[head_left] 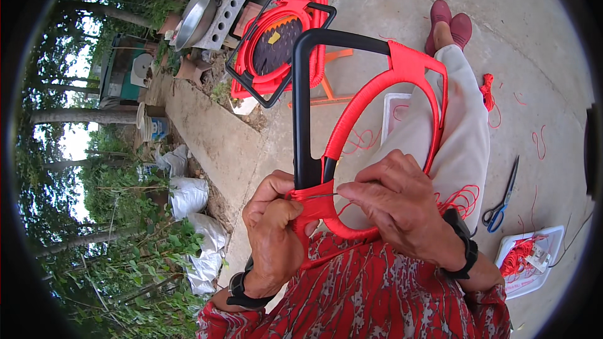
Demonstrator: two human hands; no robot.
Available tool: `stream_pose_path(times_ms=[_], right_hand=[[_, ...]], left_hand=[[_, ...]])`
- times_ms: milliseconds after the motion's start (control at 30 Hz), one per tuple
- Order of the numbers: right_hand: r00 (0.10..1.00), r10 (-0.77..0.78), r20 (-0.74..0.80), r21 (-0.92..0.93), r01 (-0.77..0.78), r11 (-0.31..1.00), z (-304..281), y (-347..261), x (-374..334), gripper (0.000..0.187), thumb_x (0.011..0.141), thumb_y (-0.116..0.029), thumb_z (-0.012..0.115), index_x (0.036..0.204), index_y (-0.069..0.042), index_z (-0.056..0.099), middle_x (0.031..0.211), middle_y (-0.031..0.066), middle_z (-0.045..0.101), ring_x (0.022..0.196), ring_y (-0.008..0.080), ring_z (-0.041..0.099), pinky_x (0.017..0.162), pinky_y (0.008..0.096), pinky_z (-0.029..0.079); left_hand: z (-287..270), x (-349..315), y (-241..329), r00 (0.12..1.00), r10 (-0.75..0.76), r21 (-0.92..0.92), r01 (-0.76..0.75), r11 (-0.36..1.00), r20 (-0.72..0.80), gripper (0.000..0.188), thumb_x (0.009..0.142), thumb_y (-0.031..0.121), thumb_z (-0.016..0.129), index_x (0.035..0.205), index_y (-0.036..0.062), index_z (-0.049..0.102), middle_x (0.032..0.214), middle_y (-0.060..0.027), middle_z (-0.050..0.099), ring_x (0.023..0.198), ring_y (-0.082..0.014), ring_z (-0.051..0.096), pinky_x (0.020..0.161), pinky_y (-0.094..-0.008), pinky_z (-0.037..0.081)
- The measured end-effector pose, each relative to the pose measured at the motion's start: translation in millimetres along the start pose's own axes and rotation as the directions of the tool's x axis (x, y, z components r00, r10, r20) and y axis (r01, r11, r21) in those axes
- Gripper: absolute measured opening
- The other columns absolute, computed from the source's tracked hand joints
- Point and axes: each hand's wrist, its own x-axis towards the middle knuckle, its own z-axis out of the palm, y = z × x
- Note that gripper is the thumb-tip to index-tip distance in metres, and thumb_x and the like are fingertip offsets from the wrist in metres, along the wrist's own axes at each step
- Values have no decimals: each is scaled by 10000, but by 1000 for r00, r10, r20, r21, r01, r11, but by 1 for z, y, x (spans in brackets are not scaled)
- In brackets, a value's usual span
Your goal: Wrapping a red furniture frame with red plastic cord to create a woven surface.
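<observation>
Red patterned shirt (pixel 370 295) close below, cord-wrapped frame (pixel 345 119) over the lap

The frame's near end meets the shirt; its far corner, a bent black tube (pixel 302 107), points away over the concrete floor (pixel 251 144). Between tube and red ring lies an open gap, and pale trousers (pixel 465 144) show through the ring.

The left hand (pixel 270 226) is closed around the red-wrapped joint at the tube's lower end, thumb on top. The right hand (pixel 402 201) reaches across the ring, thumb and fingers pinching a thin needle (pixel 319 196) that lies across the wrapping.

Beyond the tube, more red-and-black frames (pixel 320 69) are stacked near an orange stand (pixel 330 99). Right of the legs, scissors (pixel 502 198) lie on the floor near a white basket (pixel 558 238) holding red cord (pixel 518 257). White sacks (pixel 187 196) line the left edge, well apart from the hands.
</observation>
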Motion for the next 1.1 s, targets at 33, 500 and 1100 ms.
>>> stream_pose_path(times_ms=[33,500,1100], right_hand=[[1000,-1,0,1,1,1000,-1,-1,2,351,689,-21,679,1034,-81,655,879,46,567,812,229,514,679,360,388],[1000,2,16,-26,-1,1000,-4,-5,4,360,667,-11,679,1019,-80,641,851,45,534,789,223,490,665,357,400],[979,-64,192,277,9,961,-14,22,29,162,838,-54,608,996,-65,641,789,84,541,777,280,507,696,382,409]], left_hand=[[0,0,0,1000,0,0,0,1000,-1,183,732,19,433,888,-8,526,908,-67,549,650,-136,550,435,-261,447],[8,-2,1,999,28,-38,-29,999,-33,184,736,-49,407,855,-20,543,835,-56,567,625,-93,544,479,-227,455],[5,-2,-4,995,103,-86,-102,991,9,153,760,-63,415,866,-47,525,852,-79,536,592,-118,482,491,-262,401]])
